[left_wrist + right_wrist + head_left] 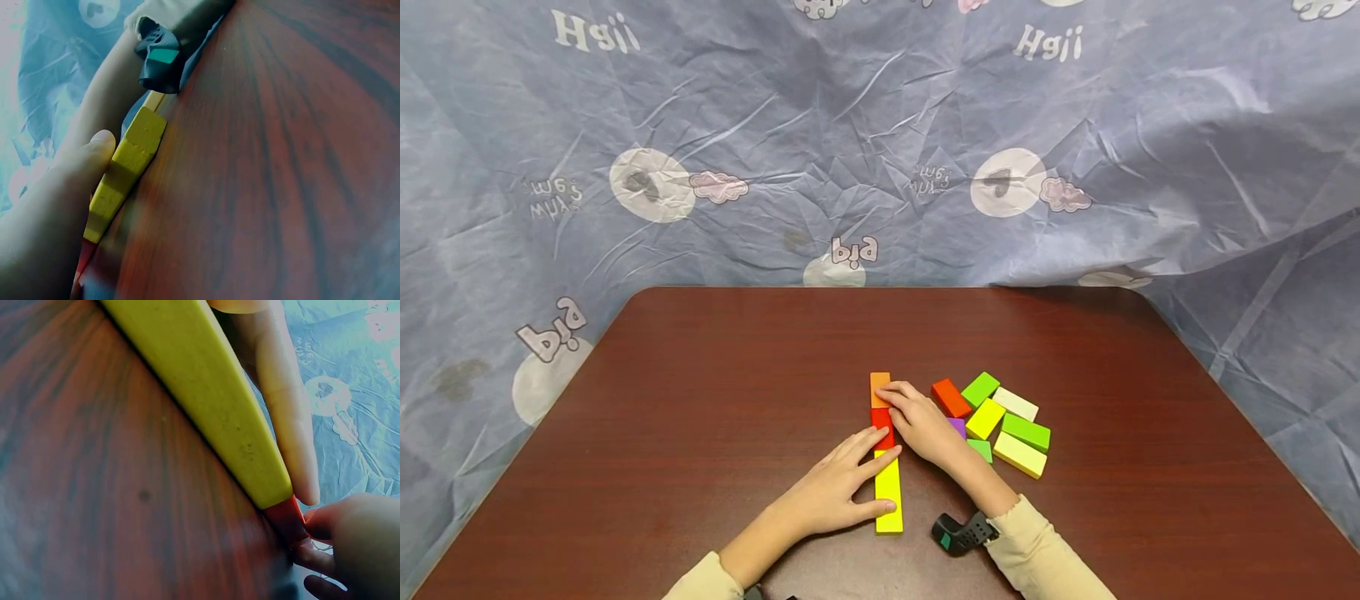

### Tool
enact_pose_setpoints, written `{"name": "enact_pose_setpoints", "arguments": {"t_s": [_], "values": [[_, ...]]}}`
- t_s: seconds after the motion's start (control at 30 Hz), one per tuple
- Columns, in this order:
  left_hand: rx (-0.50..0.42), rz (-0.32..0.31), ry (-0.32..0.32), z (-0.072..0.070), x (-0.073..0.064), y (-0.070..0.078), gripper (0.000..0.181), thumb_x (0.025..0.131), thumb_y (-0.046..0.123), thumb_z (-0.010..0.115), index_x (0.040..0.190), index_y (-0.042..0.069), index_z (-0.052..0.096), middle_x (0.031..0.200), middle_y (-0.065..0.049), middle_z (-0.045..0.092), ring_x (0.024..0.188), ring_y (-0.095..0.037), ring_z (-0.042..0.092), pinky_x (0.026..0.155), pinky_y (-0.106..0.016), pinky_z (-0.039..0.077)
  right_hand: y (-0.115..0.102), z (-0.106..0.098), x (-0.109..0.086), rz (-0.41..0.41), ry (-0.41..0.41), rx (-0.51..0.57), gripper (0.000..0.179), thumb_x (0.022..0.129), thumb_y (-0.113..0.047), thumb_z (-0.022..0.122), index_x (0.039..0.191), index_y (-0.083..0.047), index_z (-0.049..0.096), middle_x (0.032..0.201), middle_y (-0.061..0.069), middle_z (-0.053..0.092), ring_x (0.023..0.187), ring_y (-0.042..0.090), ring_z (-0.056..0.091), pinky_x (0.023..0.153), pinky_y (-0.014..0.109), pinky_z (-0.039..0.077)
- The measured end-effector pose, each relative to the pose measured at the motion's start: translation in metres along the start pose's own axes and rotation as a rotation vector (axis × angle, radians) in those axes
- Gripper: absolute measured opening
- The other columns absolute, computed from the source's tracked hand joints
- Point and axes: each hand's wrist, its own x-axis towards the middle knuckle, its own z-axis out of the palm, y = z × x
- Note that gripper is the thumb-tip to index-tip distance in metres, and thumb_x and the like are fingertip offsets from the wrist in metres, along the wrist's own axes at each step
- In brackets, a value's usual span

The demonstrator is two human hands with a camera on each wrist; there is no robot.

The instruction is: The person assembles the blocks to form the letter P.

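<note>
In the head view, an orange block (879, 382), a red block (881, 419) and a long yellow stretch of block (888, 490) lie end to end in a straight line. My left hand (831, 490) reaches in from the left with fingers spread. Its fingertips touch the red block and the yellow one, and the thumb rests on the yellow near the front end. From the right, my right hand (928, 427) lays its fingertips on the orange block, its thumb by the red one. The right wrist view shows the yellow block (206, 394) close up, meeting the red block (286, 520).
Right of the line lies a loose group: a red block (951, 398), green blocks (981, 389), a yellow block (986, 418), a white block (1016, 404), a pale yellow block (1020, 454) and a partly hidden purple block (957, 427). A patterned cloth (880, 150) hangs behind the table (737, 358).
</note>
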Motion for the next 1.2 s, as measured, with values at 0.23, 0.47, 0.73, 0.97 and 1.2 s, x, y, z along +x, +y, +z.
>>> {"name": "enact_pose_setpoints", "arguments": {"t_s": [0.23, 0.47, 0.73, 0.97, 1.2], "values": [[0.004, 0.005, 0.028, 0.000, 0.000, 0.001, 0.065, 0.087, 0.061, 0.040, 0.141, 0.025, 0.033, 0.150, -0.001, 0.026, 0.138, -0.021, 0.025, 0.109, -0.041, 0.031, -0.001, 0.000, -0.001, 0.011, 0.002, 0.004, 0.032, 0.090, -0.010, 0.050, 0.121, -0.009, 0.059, 0.122, 0.005, 0.055, 0.115, 0.024, 0.054, 0.096, 0.045, 0.043], [0.006, 0.007, 0.033, 0.000, 0.001, 0.000, 0.066, 0.086, 0.062, 0.040, 0.141, 0.025, 0.034, 0.150, -0.001, 0.027, 0.138, -0.020, 0.026, 0.109, -0.040, 0.031, -0.001, 0.001, -0.001, 0.022, 0.002, -0.015, 0.032, 0.091, -0.012, 0.051, 0.122, -0.012, 0.059, 0.123, 0.004, 0.054, 0.116, 0.022, 0.053, 0.093, 0.043, 0.043], [-0.019, 0.001, 0.047, 0.001, 0.001, -0.001, 0.069, 0.085, 0.064, 0.039, 0.142, 0.026, 0.032, 0.151, -0.001, 0.023, 0.138, -0.022, 0.025, 0.110, -0.042, 0.030, 0.004, -0.017, 0.000, 0.038, 0.014, -0.049, 0.033, 0.090, -0.015, 0.053, 0.122, -0.015, 0.058, 0.125, 0.002, 0.054, 0.118, 0.023, 0.051, 0.094, 0.047, 0.041], [-0.063, -0.002, 0.037, 0.002, 0.001, -0.002, 0.069, 0.085, 0.064, 0.041, 0.143, 0.027, 0.029, 0.152, -0.001, 0.020, 0.139, -0.022, 0.022, 0.110, -0.044, 0.029, 0.024, -0.049, -0.003, 0.101, 0.014, -0.158, 0.026, 0.087, -0.016, 0.057, 0.112, -0.011, 0.063, 0.115, 0.006, 0.059, 0.110, 0.027, 0.055, 0.089, 0.049, 0.042], [-0.067, 0.004, 0.042, 0.003, 0.001, -0.004, 0.069, 0.085, 0.063, 0.041, 0.143, 0.027, 0.029, 0.152, -0.001, 0.019, 0.139, -0.022, 0.022, 0.110, -0.042, 0.029, 0.033, -0.064, -0.008, 0.122, -0.049, -0.228, 0.018, 0.085, -0.019, 0.060, 0.100, -0.011, 0.068, 0.103, 0.004, 0.064, 0.100, 0.026, 0.059, 0.086, 0.047, 0.040]]}}
